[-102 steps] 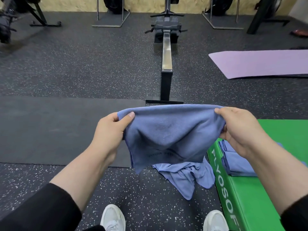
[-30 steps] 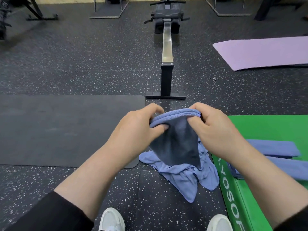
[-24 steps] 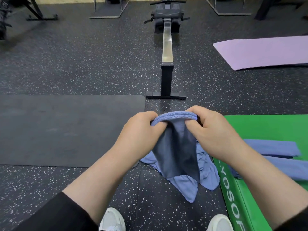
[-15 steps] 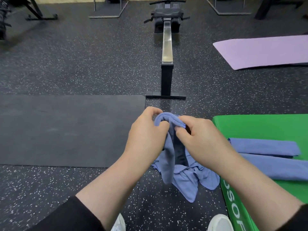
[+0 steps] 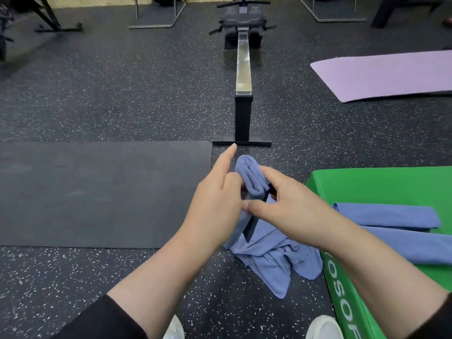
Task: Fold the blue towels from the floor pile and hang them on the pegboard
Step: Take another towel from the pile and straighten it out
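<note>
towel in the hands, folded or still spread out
Folded. The held towel is a narrow bundle with stacked layers at its rounded top, gripped between the left hand and right hand.

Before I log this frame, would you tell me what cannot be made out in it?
- Pegboard: not in the head view at all.
- Held towel: its lower part is hidden behind the left hand and right hand.
- Floor pile: crumpled, so its towel count is unreadable.
- Green box: lettering cut off by the bottom edge.
- Folded towels: lower one cut off by the right edge.
</note>
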{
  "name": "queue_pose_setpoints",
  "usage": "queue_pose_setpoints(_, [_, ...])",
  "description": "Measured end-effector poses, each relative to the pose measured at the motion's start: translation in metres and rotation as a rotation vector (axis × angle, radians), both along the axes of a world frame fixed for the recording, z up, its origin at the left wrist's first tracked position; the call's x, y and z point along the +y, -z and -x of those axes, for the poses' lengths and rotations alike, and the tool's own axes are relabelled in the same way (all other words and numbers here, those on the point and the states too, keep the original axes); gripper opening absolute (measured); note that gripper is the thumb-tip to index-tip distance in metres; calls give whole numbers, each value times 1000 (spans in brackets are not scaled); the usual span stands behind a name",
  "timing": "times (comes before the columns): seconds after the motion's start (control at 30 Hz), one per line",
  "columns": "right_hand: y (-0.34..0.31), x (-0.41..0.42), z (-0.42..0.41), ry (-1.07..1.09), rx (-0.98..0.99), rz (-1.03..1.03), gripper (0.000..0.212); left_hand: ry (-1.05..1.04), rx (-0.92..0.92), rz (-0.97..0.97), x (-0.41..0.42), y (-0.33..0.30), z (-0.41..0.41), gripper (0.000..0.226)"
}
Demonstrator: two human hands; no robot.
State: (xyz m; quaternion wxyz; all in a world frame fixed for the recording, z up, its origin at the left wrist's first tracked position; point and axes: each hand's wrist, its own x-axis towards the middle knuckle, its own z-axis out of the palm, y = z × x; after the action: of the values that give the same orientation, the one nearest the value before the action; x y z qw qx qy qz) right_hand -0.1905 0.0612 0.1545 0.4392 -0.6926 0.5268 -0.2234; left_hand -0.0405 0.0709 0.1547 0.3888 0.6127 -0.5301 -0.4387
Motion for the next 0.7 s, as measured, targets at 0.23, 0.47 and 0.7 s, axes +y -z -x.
queue_pose_setpoints(0.23, [12, -16, 13, 205, 127, 154, 17, 21, -150, 10, -11, 6, -14, 46])
queue_pose_setpoints(0.47, [-12, -12, 20, 71, -121, 55, 19, 311, -185, -45, -5, 13, -17, 29])
queue_pose_setpoints(0.7, [-23, -12, 29, 158, -164, 180, 4, 409, 10, -114, 3, 12, -16, 24])
